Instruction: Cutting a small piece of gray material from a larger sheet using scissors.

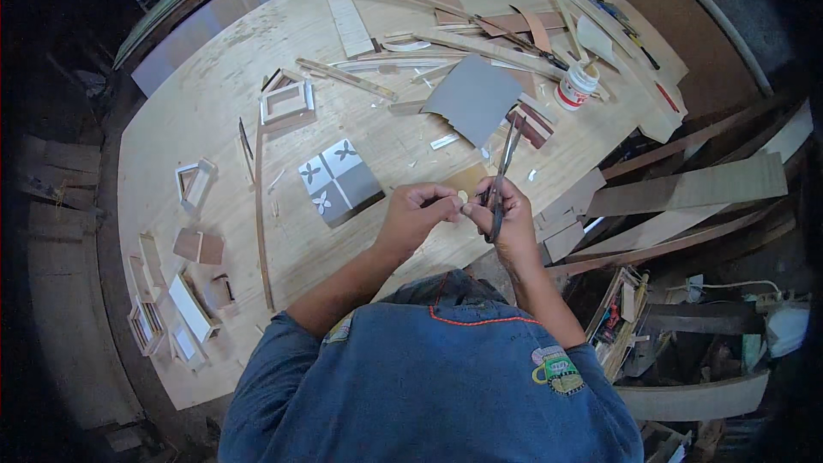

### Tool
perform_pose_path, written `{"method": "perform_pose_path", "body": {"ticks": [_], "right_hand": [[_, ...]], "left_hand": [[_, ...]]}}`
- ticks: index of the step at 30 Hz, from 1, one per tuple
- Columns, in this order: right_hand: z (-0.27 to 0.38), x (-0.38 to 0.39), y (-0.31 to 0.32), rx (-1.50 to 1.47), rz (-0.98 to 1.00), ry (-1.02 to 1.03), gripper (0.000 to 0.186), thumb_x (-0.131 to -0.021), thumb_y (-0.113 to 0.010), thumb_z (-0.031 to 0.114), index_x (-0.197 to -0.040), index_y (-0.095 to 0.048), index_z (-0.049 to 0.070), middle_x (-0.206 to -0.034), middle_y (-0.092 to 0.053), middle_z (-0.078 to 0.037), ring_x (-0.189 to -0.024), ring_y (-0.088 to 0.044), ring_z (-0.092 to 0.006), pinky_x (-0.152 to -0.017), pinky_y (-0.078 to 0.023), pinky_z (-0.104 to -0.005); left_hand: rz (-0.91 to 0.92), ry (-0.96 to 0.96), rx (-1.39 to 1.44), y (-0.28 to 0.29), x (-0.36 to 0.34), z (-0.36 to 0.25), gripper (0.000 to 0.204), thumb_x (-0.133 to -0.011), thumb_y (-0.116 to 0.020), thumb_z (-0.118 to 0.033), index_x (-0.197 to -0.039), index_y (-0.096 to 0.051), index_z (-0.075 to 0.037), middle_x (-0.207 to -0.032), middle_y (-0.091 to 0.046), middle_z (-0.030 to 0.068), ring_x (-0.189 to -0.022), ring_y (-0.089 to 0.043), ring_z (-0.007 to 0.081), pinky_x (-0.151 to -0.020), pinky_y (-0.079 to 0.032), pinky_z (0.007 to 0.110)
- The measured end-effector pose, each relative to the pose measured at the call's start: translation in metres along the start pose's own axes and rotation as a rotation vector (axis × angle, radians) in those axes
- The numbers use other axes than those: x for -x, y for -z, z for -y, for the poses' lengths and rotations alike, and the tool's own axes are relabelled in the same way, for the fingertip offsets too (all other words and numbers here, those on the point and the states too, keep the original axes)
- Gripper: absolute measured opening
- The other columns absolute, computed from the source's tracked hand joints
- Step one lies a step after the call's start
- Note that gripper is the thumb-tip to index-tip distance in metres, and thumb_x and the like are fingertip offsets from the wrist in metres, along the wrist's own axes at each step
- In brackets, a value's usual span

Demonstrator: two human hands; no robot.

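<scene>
My left hand (416,219) pinches a small pale piece (463,197) between thumb and finger. My right hand (506,223) grips metal scissors (512,141), their blades pointing away from me, with its thumb close beside that piece. Just left of my hands sits a square block (351,193) with grey and white panels and white four-petal cut-outs. A tan piece (465,178) lies behind my fingers. Beyond them are a grey sheet (471,99), dark reddish pieces (533,130) and a white glue jar (576,90) with a red label.
The pale round table (223,369) holds small wooden frames and boxes (193,300) at left, a long thin strip (262,231), and scattered wood strips (360,77) and tools (617,17) at the back. Curved boards (686,180) and a cluttered crate (621,309) stand at right.
</scene>
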State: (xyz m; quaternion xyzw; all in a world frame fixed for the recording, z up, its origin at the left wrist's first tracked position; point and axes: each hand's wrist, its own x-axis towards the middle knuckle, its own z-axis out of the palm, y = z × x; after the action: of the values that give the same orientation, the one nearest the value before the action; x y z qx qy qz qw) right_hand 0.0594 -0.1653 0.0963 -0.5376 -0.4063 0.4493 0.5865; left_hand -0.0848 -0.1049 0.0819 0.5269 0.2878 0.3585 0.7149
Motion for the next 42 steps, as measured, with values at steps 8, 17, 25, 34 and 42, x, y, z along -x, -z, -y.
{"method": "perform_pose_path", "body": {"ticks": [8,17,25,34,42], "right_hand": [[-0.006,0.02,0.005,0.261,0.219,0.003,0.026,-0.069,-0.07,0.021,-0.082,-0.055,0.004,-0.058,-0.052,0.001,-0.053,-0.047,-0.0055,-0.049,-0.037,-0.02],[-0.018,0.024,0.002,0.606,0.249,0.199,0.046,-0.063,-0.072,0.041,-0.084,-0.055,0.004,-0.054,-0.047,0.0,-0.048,-0.042,-0.0072,-0.044,-0.032,-0.0233],[-0.006,0.024,-0.006,0.676,0.218,0.139,0.05,-0.06,-0.073,0.044,-0.084,-0.056,0.004,-0.063,-0.056,-0.01,-0.055,-0.056,-0.022,-0.054,-0.043,-0.0306],[-0.018,0.026,-0.008,0.576,0.164,0.217,0.055,-0.057,-0.074,0.05,-0.079,-0.054,0.004,-0.054,-0.047,0.001,-0.05,-0.043,-0.007,-0.047,-0.034,-0.0229],[-0.016,0.028,-0.011,0.514,0.11,0.26,0.053,-0.056,-0.076,0.045,-0.079,-0.054,0.002,-0.057,-0.047,0.001,-0.052,-0.041,-0.0065,-0.047,-0.033,-0.0216]], "left_hand": [[-0.119,-0.001,0.043,0.001,0.0,-0.009,0.012,-0.076,-0.058,-0.009,-0.082,-0.06,0.002,-0.069,-0.059,0.0052,-0.064,-0.055,0.0112,-0.063,-0.045,0.024],[-0.121,-0.024,0.047,0.003,0.0,-0.003,0.009,-0.075,-0.055,-0.006,-0.079,-0.059,0.001,-0.069,-0.059,0.0046,-0.064,-0.055,0.0107,-0.063,-0.044,0.024],[-0.125,-0.002,0.088,-0.004,0.006,-0.01,0.008,-0.074,-0.054,-0.006,-0.078,-0.059,0.0,-0.069,-0.059,0.0047,-0.063,-0.055,0.011,-0.062,-0.045,0.024],[-0.139,-0.012,0.106,-0.008,0.009,-0.011,0.008,-0.074,-0.054,-0.004,-0.078,-0.058,0.001,-0.068,-0.058,0.0065,-0.06,-0.056,0.013,-0.058,-0.046,0.026],[-0.146,-0.067,0.134,-0.009,0.007,-0.003,0.009,-0.075,-0.054,-0.003,-0.081,-0.057,0.003,-0.069,-0.059,0.0078,-0.059,-0.056,0.0146,-0.057,-0.047,0.027]]}}
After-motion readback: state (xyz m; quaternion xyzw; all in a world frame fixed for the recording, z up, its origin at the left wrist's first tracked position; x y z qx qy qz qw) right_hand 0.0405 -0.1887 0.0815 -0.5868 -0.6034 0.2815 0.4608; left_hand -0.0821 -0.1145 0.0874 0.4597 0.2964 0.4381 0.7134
